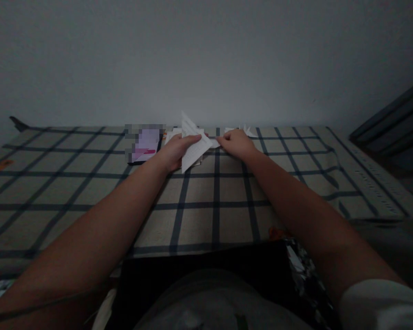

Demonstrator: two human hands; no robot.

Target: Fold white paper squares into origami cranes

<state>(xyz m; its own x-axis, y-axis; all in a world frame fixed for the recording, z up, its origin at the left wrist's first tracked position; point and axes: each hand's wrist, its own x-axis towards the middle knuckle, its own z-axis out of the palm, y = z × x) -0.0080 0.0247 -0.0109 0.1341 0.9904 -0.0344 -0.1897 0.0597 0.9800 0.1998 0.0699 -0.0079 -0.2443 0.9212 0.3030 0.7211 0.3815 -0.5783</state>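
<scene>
In my left hand (177, 151) is a folded sheet of white paper (197, 149), its thumb pressed on the front and the other fingers behind. The sheet is angular, with one corner pointing up and another down, and faint print shows on it. My right hand (237, 142) is closed, its thumb and forefinger pinching a narrow white tip of paper that sticks out to the right of the sheet. Behind my left hand lies a stack of paper (172, 135), partly covered by the hand and the sheet.
A phone (146, 144) with a lit screen lies left of my left hand. Behind my right hand sits a folded white paper piece (248, 131). The checked tablecloth (199, 206) reaches the grey wall (206, 59). A dark object (19, 123) stands at the far left corner.
</scene>
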